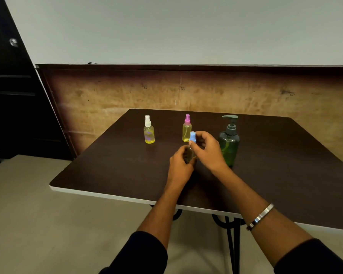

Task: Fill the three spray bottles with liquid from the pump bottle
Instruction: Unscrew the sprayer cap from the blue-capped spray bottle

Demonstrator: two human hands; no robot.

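Head view showed our left hand [179, 165] gripping a small clear blue-capped spray bottle [191, 153] just left of the green plastic pump bottle [229, 144]. Our right hand [206, 150] pinched its blue cap [192, 136].

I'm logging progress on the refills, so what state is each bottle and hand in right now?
White-capped spray bottle: upright on the table, capped, holds yellow liquid.
Pink-capped spray bottle: upright, capped, holds yellow liquid.
Blue-capped spray bottle: upright, held in both hands; fill level hidden.
Green pump bottle: upright, pump on, untouched.
Left hand: grips the blue-capped bottle's body.
Right hand: pinches its blue cap.
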